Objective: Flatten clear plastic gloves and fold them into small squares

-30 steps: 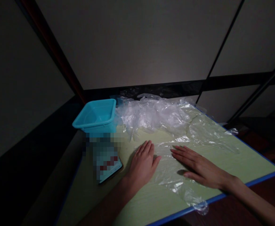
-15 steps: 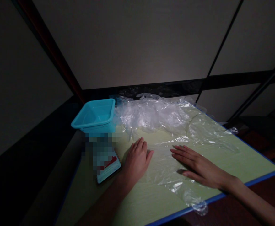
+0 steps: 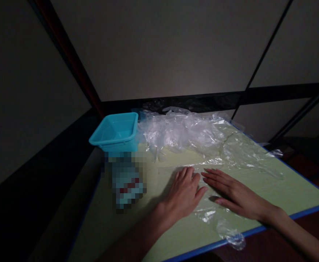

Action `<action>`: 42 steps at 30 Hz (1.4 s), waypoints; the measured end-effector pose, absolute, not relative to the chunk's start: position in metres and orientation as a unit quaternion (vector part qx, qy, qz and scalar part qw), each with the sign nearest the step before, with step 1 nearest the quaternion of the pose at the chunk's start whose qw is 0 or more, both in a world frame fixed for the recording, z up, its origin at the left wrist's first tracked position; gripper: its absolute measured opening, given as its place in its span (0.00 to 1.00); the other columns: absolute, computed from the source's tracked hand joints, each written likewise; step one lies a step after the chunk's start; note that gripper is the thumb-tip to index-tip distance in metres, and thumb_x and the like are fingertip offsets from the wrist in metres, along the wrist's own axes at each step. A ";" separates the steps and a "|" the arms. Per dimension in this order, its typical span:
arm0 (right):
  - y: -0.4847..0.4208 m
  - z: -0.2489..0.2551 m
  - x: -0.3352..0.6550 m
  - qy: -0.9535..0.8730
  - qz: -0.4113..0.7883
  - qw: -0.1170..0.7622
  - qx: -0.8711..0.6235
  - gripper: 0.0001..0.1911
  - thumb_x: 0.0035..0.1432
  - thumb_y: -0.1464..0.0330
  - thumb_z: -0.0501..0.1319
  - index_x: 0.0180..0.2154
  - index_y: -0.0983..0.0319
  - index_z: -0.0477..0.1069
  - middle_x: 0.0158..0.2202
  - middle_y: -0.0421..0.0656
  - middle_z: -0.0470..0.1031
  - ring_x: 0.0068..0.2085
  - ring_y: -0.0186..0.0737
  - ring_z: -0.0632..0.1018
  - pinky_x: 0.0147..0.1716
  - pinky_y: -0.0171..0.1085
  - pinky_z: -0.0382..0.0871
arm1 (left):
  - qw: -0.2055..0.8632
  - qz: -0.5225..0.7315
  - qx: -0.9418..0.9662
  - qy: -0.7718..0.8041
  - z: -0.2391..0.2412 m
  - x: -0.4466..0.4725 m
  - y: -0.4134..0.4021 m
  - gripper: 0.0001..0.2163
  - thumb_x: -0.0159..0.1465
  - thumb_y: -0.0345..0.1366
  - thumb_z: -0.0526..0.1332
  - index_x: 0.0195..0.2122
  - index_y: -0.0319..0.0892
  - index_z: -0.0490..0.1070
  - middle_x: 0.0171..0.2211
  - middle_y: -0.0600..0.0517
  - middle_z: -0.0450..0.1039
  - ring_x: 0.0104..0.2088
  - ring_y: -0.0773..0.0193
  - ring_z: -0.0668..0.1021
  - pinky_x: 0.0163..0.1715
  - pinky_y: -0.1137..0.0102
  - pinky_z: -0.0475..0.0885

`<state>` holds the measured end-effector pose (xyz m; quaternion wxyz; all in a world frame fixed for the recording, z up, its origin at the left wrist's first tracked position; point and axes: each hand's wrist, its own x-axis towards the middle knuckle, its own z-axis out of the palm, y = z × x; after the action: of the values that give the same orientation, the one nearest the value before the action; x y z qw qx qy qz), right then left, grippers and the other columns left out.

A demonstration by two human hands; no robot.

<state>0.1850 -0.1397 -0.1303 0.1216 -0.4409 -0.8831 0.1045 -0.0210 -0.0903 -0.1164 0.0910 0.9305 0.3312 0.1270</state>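
A thin, clear piece of plastic film (image 3: 208, 216), which could be a bag, lies spread on the pale green tabletop (image 3: 137, 233). One crumpled end of it hangs over the blue front edge. My left hand (image 3: 183, 193) rests palm down on the film, fingers slightly bent and thumb held apart. Just to its right, my right hand (image 3: 233, 194) lies flat on the same film with its fingers stretched out. Neither hand grips anything. Behind them sits a heap of crumpled clear plastic (image 3: 184, 131), its pieces overlapping so that single ones are hard to make out.
A turquoise plastic basin (image 3: 115, 131) stands at the back left corner. In front of it lies a phone (image 3: 128, 185) with a blurred screen. More loose clear film (image 3: 249, 154) covers the right side. Cabinet panels (image 3: 170, 51) rise behind the table.
My left hand has slid right over the film, closer to my right hand. My right hand stays nearly in place. The whole view has shifted slightly.
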 end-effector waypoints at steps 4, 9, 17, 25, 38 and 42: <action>-0.140 -0.130 0.185 -0.886 0.100 0.107 -0.440 0.30 0.61 0.59 0.52 0.61 0.63 0.50 0.62 0.48 0.53 0.62 0.46 0.52 0.60 0.50 0.49 | 0.058 0.125 0.920 0.366 -0.117 -0.033 -0.085 0.11 0.66 0.41 0.51 0.42 0.41 0.66 0.43 0.47 0.65 0.46 0.55 0.68 0.44 0.60 0.66; -0.140 -0.130 0.186 -0.883 0.102 0.109 -0.444 0.30 0.61 0.59 0.52 0.61 0.61 0.49 0.62 0.47 0.53 0.63 0.47 0.52 0.59 0.51 0.50 | 0.008 0.114 0.898 0.425 -0.116 -0.052 -0.075 0.08 0.65 0.37 0.52 0.37 0.40 0.68 0.39 0.47 0.66 0.43 0.56 0.69 0.42 0.62 0.67; -0.140 -0.129 0.186 -0.884 0.107 0.110 -0.442 0.30 0.61 0.59 0.52 0.61 0.63 0.50 0.62 0.47 0.52 0.63 0.46 0.51 0.60 0.49 0.49 | -0.013 0.095 0.872 0.480 -0.116 -0.068 -0.055 0.11 0.60 0.21 0.48 0.33 0.38 0.68 0.35 0.46 0.67 0.40 0.56 0.70 0.43 0.63 0.66; -0.139 -0.132 0.188 -0.884 0.105 0.117 -0.439 0.30 0.61 0.59 0.52 0.61 0.62 0.50 0.63 0.45 0.52 0.63 0.46 0.50 0.60 0.50 0.48 | -0.002 0.080 0.865 0.496 -0.120 -0.070 -0.049 0.11 0.58 0.19 0.50 0.34 0.38 0.68 0.37 0.46 0.67 0.42 0.58 0.70 0.44 0.65 0.65; -0.142 -0.128 0.187 -0.880 0.069 0.131 -0.452 0.25 0.61 0.61 0.53 0.57 0.64 0.60 0.61 0.48 0.57 0.62 0.47 0.55 0.58 0.51 0.53 | 0.001 0.074 0.864 0.499 -0.117 -0.069 -0.050 0.11 0.59 0.19 0.49 0.34 0.38 0.68 0.37 0.46 0.67 0.42 0.58 0.70 0.44 0.66 0.64; -0.143 -0.129 0.188 -0.875 0.041 0.168 -0.452 0.20 0.60 0.63 0.53 0.53 0.63 0.64 0.58 0.48 0.62 0.59 0.47 0.60 0.56 0.51 0.56 | 0.002 0.079 0.864 0.498 -0.117 -0.070 -0.049 0.12 0.59 0.19 0.49 0.34 0.38 0.68 0.37 0.46 0.68 0.42 0.57 0.70 0.43 0.65 0.65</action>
<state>0.1881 -0.1426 -0.1293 0.1680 -0.4523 -0.8749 0.0414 -0.0697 -0.0490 -0.1173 0.0024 0.8637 0.4978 0.0792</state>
